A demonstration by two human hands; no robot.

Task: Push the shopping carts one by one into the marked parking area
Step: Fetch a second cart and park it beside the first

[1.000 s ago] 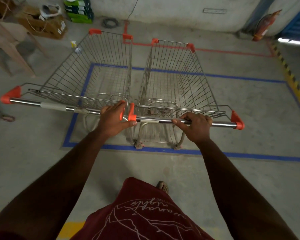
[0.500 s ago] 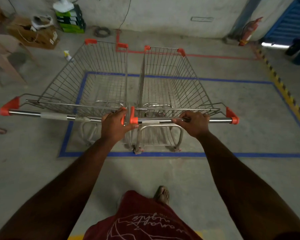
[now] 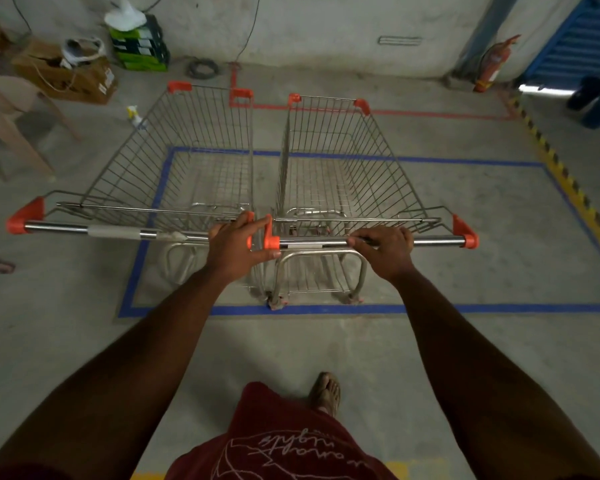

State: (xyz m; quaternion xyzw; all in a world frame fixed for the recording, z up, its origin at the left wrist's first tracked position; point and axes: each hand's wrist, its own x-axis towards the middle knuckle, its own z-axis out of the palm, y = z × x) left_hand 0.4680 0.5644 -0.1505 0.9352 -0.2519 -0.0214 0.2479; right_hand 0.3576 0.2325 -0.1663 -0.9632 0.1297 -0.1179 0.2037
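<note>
Far left: tan plastic chair [image 3: 4, 112], brown cardboard box [image 3: 66, 76], green stacked cartons [image 3: 139, 43] against the wall, small spray bottle [image 3: 134, 116] on the concrete floor [image 3: 291, 344].

Left-of-centre: wire shopping cart with orange corner caps and chrome handle bar [image 3: 174, 168], standing partly over the left edge of the blue tape rectangle [image 3: 326, 309] marking the parking area. Left hand [image 3: 238, 245] curled around the inner end of this handle bar, at the orange end caps where both carts meet.

Centre-right: second wire shopping cart with orange caps [image 3: 343, 168], just beside the first, inside the blue rectangle, rear wheels near the front line. Right hand [image 3: 383, 251] gripping its chrome handle bar from above, fingers wrapped over.

Right: red tape line [image 3: 430, 114] beyond the carts, red fire extinguisher [image 3: 492, 64] at the wall, yellow-black hazard stripe [image 3: 568, 181], blue shutter [image 3: 579, 39].
</note>
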